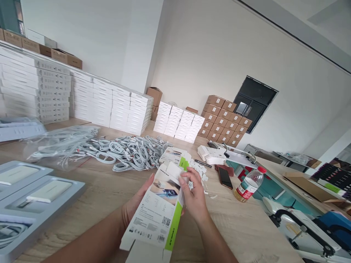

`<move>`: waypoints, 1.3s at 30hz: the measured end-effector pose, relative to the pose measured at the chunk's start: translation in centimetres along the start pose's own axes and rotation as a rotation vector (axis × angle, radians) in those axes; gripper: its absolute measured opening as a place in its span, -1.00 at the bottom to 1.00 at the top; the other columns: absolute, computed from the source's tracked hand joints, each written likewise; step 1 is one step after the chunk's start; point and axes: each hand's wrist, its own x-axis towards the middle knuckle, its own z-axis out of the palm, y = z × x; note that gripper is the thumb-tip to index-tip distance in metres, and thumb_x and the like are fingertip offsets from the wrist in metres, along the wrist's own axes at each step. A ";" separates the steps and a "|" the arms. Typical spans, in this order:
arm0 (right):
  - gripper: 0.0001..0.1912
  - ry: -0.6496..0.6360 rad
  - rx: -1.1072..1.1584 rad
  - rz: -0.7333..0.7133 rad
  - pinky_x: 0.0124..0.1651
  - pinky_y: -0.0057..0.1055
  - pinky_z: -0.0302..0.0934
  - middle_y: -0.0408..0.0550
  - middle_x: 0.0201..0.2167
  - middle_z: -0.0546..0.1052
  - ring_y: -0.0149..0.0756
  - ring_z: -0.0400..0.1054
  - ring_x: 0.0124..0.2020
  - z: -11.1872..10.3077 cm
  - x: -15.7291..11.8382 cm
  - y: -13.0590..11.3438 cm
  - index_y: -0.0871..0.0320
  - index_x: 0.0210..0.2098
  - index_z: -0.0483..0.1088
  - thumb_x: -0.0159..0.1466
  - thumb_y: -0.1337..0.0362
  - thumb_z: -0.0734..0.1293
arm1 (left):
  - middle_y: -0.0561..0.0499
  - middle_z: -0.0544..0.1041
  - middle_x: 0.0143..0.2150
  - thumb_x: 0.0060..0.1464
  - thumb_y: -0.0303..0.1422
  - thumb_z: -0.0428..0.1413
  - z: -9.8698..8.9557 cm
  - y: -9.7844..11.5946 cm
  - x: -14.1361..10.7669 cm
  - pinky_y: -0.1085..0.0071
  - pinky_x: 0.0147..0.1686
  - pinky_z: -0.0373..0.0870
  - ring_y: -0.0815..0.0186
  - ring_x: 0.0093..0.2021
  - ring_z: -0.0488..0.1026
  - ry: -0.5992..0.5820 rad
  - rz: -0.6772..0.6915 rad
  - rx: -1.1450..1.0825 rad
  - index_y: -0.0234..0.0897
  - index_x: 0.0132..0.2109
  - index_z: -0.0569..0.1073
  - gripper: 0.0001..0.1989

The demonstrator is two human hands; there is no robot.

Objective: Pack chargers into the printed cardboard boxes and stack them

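A white and green printed carton [153, 215] with its end flaps open is held over the table, its printed face up. My left hand [137, 201] supports its left edge from the side and below, partly hidden by the card. Thumb and fingers of my right hand [193, 190] grip the upper right edge near the top flap. Just beyond lies another printed carton [171, 155]. Coiled grey-white cables [131, 151] are heaped behind the hands to the left.
Grey trays [74, 188] holding white devices lie at left. White boxes [101, 102] stand stacked behind, with brown cartons [219, 120] further right. A phone [225, 177], a red-capped bottle [249, 184], a pen [203, 163] and small white scraps [200, 170] lie at right.
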 end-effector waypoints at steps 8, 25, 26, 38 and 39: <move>-0.64 -0.078 0.446 0.212 0.16 -0.17 0.19 -0.02 0.09 0.47 -0.08 0.30 0.15 0.0 0.4 0.5 0.08 -0.37 0.48 0.22 -0.10 0.36 | -0.18 0.65 -0.22 -0.15 0.12 0.23 -1.5 -0.6 0.1 0.29 -0.10 0.41 0.05 -0.13 0.55 0.027 -0.205 -0.255 -0.41 -0.10 0.57 -0.32; -0.49 -0.355 0.546 0.438 0.03 -0.14 0.33 0.01 -0.19 0.63 -0.06 0.50 -0.12 1.3 -1.0 -0.6 0.11 -0.06 0.54 0.21 -0.13 0.36 | -0.11 0.63 -0.13 -0.04 0.00 0.26 -3.6 1.1 0.9 0.30 -0.30 0.49 0.07 -0.20 0.58 0.706 0.337 0.554 -0.27 0.08 0.42 -0.38; -0.49 -0.302 0.535 0.448 0.06 -0.16 0.31 0.00 -0.15 0.63 -0.08 0.48 -0.08 1.3 -1.0 -0.6 0.10 -0.01 0.52 0.22 -0.12 0.35 | -0.11 0.62 -0.13 -0.05 -0.01 0.28 -3.5 1.1 0.9 0.31 -0.34 0.50 0.09 -0.23 0.58 0.742 0.360 0.538 -0.23 0.18 0.32 -0.29; -0.17 -0.277 0.748 0.373 -0.06 -0.25 0.34 -0.10 -0.03 0.57 -0.16 0.49 -0.13 0.1 0.2 -0.6 -0.07 0.30 0.11 0.12 0.11 0.50 | -0.01 0.55 -0.19 0.12 -0.05 0.16 -2.5 0.9 0.6 0.43 -0.46 0.40 0.25 -0.37 0.51 0.557 0.410 0.526 -0.13 0.16 0.23 -0.46; -0.23 -0.281 0.745 0.365 -0.10 -0.28 0.34 -0.11 -0.06 0.58 -0.18 0.49 -0.16 0.2 0.1 -0.7 -0.07 0.26 0.16 0.13 0.10 0.49 | 0.01 0.55 -0.22 0.13 -0.08 0.16 -2.5 0.9 0.5 0.45 -0.45 0.39 0.27 -0.36 0.50 0.534 0.418 0.500 -0.14 0.11 0.26 -0.52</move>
